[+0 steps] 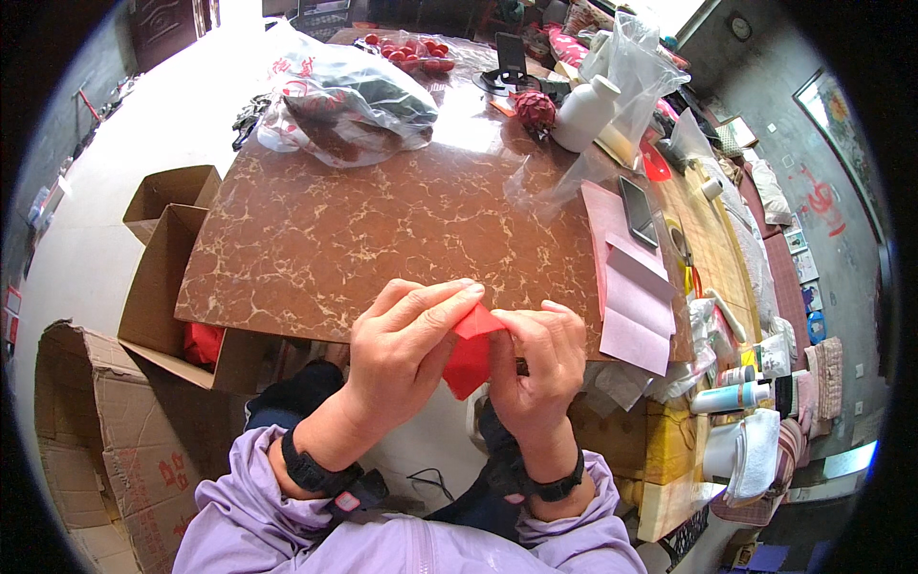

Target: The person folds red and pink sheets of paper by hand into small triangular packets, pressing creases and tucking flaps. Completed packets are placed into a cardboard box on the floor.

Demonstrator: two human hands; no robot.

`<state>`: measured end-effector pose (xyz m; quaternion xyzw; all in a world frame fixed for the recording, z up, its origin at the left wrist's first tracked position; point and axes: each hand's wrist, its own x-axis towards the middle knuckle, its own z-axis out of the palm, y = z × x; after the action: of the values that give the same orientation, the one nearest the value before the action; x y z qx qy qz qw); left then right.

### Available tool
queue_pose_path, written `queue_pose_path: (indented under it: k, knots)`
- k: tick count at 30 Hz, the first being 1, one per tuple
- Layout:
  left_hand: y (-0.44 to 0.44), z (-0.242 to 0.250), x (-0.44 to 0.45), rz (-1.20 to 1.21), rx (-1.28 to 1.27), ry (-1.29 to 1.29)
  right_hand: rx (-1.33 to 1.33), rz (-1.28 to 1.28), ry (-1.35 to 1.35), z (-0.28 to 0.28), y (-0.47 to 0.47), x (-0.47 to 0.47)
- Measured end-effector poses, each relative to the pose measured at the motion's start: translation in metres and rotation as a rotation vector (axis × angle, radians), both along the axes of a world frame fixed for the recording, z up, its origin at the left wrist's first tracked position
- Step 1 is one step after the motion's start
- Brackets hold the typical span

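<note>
A small piece of folded red paper (470, 362) is held up between both hands, just over the front edge of the marble-patterned table (373, 229). My left hand (409, 333) pinches its upper left corner between thumb and fingers. On the other side, my right hand (538, 359) grips the right edge, its index finger near the top fold. The upper part of the paper is creased into a flap, and a pointed end hangs below. Fingers cover parts of both sides. To the right of my hands, pink paper sheets (638, 316) lie on the table with fold lines across them.
A smartphone (638, 212) rests on the pink sheets, with scissors (690, 269) farther right. Toward the back are a plastic bag (344, 100), a white bottle (587, 111), a dragon fruit (535, 109) and bagged red fruit (416, 54). Cardboard boxes (161, 287) stand left of the table.
</note>
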<state>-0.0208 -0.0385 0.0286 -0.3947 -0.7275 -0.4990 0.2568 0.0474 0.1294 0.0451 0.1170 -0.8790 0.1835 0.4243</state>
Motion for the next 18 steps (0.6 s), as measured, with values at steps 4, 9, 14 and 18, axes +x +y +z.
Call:
queue_pose_path:
  k: [4,9,14,18]
  knots:
    - [0.0003,0.0017,0.0023,-0.005,0.008,0.011,0.006,-0.008,-0.003,0.0029,0.0020,0.0022]
    - [0.0007,0.0046,0.0042,0.000,-0.013,0.050,0.015,0.014,0.006,0.0043,0.0037,0.0039]
    - [-0.0010,0.0066,0.0008,0.022,-0.016,0.128,0.043,-0.001,0.045,0.0049,0.0058,0.0063]
    - [0.0003,0.0064,0.0084,-0.031,0.220,0.012,0.027,-0.058,0.182,0.0053,0.0065,0.0066]
